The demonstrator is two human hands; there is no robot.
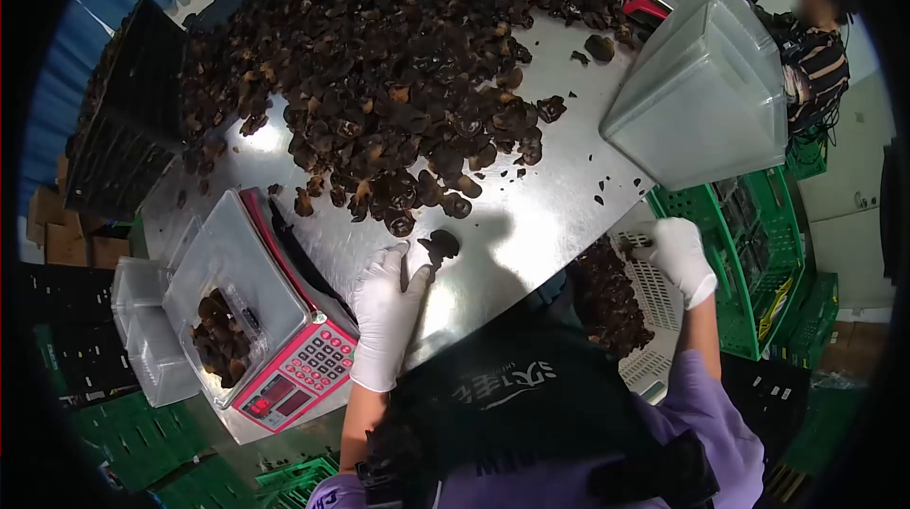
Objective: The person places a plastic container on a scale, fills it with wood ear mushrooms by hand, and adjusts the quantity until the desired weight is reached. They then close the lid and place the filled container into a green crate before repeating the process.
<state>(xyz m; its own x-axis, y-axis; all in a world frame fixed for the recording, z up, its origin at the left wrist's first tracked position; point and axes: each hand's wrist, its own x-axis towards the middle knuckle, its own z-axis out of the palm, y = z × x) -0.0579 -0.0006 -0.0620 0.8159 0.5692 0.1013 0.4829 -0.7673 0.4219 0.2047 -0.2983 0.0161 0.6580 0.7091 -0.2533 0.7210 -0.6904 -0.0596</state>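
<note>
My left hand [384, 319], in a white glove, rests on the metal table with thumb and fingers apart. Just beyond its fingertips lies a dark wood ear mushroom [441, 245]; the hand does not grip it. On the right, my gloved right hand [681, 261] is over a white slotted basket [656, 293] holding many wood ear mushrooms [607, 300]. Its fingers point left and look apart, slightly blurred. A large heap of wood ear mushrooms [398, 63] covers the far part of the table [559, 187].
Left of my left hand stands a red-and-white digital scale [299, 376], bearing a clear plastic box [227, 263] with some mushrooms. Stacked clear tubs [706, 92] stand at the table's right edge. Green crates [754, 253] flank the basket. A person [817, 63] is at the far right.
</note>
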